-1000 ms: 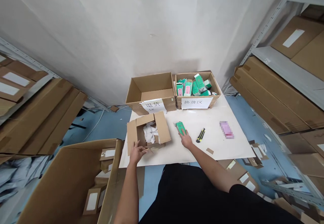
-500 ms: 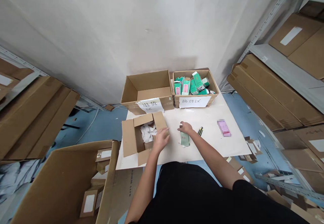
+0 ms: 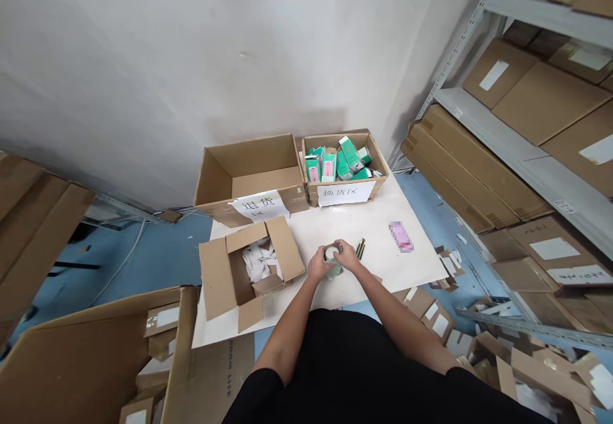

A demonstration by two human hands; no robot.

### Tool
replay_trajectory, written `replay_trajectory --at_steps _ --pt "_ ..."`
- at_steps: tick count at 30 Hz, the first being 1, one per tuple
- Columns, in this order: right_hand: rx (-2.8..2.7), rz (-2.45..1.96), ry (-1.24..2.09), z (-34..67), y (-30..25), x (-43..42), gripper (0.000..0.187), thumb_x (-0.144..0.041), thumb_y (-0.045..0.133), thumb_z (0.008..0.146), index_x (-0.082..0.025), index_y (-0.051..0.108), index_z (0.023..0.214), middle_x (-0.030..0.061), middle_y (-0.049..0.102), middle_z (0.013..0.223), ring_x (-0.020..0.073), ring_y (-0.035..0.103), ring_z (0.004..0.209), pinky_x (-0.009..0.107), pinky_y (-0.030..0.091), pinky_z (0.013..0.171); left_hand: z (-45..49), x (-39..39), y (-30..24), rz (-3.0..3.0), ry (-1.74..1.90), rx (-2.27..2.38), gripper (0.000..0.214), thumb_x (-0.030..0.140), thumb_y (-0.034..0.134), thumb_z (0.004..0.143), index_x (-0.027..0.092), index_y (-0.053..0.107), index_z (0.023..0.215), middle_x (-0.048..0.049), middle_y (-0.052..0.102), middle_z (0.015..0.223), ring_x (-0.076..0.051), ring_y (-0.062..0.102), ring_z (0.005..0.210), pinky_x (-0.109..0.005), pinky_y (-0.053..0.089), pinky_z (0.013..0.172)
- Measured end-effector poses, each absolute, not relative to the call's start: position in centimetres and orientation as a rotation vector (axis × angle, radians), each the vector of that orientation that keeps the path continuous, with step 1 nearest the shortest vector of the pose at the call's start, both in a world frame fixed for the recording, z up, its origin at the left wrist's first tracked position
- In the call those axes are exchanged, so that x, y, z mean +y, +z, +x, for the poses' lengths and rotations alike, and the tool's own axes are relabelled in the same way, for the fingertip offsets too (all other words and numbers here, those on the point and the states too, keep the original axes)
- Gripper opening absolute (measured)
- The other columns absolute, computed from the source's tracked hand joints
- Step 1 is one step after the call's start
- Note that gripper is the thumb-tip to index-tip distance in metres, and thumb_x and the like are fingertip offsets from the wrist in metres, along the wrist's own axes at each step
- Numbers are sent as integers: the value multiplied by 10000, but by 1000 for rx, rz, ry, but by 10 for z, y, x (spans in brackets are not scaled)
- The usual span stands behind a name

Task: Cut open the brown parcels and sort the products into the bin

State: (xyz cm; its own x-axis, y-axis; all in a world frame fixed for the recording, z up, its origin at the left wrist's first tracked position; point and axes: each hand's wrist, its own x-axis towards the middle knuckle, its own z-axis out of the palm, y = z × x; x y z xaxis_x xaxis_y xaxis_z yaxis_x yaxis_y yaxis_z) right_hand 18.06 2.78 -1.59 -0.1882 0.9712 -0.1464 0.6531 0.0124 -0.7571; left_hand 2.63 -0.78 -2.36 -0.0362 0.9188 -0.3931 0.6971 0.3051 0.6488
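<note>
Sitting left of the green paper box (image 3: 334, 271) was an open brown cardboard carton (image 3: 286, 249); left hand (image 3: 318, 263) and right hand (image 3: 347, 256) gripped the box, long way unclear.

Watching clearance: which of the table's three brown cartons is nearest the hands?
The front carton, holding white paper, beside the left hand; the back-left carton and back-right carton sit farther.

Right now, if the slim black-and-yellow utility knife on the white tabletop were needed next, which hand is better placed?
Probably the right hand: it sits just beside the knife. The left hand is farther off, across the small green cardboard box between them. Both hands hold it, though.
</note>
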Motion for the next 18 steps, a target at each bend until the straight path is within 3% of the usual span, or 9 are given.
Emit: replay_trajectory --at_steps 8,11,15,18 --pt "-2407 -1883 1023 158 20 50 501 -279 865 738 -238 740 1221 85 770 1183 280 718 1097 324 527 922 17 -14 -39 1584 557 1835 742 191 765 784 219 474 1466 -143 589 1483 -312 544 1366 -428 422 1125" --pt "-2435 -1969 931 141 22 44 552 -295 862 732 -205 709 1254 134 696 1333 298 694 1163 341 529 954 10 -12 -45 1594 599 1749 788 147 757 734 204 480 1469 -156 563 1494 -328 538 1371 -454 420 1143" --pt "-2357 -1883 915 141 30 38 510 -258 852 688 -191 695 1168 168 489 1590 331 578 1344 385 512 1028 2 -5 -51 1567 561 1707 820 137 793 664 213 507 1429 -144 593 1443 -342 559 1342 -469 439 1122" --pt "-2168 -1802 925 154 56 42 510 -329 874 647 -199 665 1094 171 482 1592 336 559 1360 407 502 1049 2 2 -53 1520 550 1720 813 156 808 659 191 507 1413 -160 592 1443 -340 568 1328 -456 447 1102"
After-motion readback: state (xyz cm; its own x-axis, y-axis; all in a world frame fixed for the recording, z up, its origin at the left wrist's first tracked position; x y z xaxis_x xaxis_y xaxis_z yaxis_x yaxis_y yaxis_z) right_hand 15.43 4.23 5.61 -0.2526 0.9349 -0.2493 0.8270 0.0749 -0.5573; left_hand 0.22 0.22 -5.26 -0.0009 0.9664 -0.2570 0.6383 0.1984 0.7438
